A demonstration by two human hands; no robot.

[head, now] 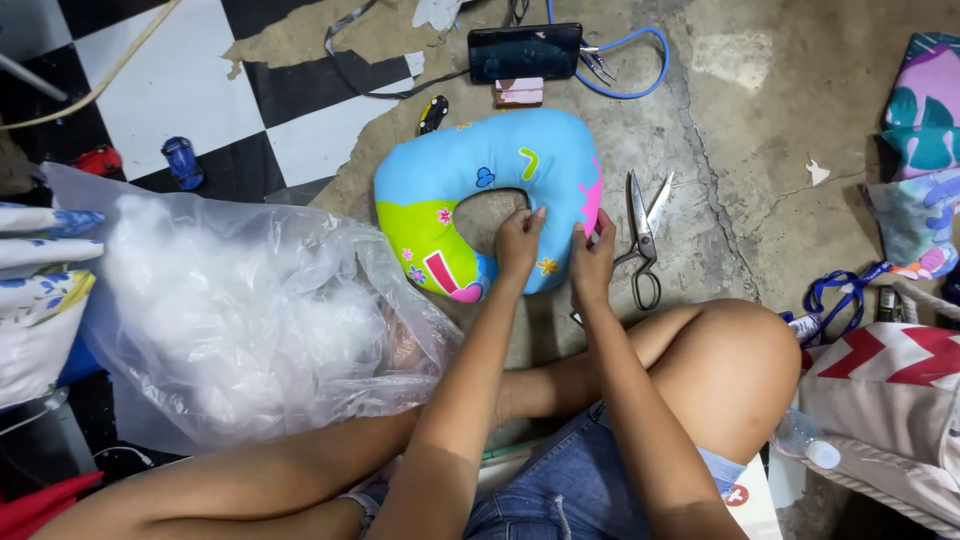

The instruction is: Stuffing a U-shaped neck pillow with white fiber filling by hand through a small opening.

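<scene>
A U-shaped neck pillow [500,165], light blue with green and pink patches, lies flat on the concrete floor in front of my crossed legs. My left hand [518,243] presses on its inner edge near the right end. My right hand [592,252] pinches the pink end of the pillow beside it. Both hands touch the fabric at that end.
Steel scissors [644,238] lie open just right of the pillow. A large clear plastic bag of white stuffing [240,310] fills the left. A phone [524,52] stands propped behind the pillow with a blue cable [640,60]. Printed fabric pieces [925,150] and a bag [890,400] lie at right.
</scene>
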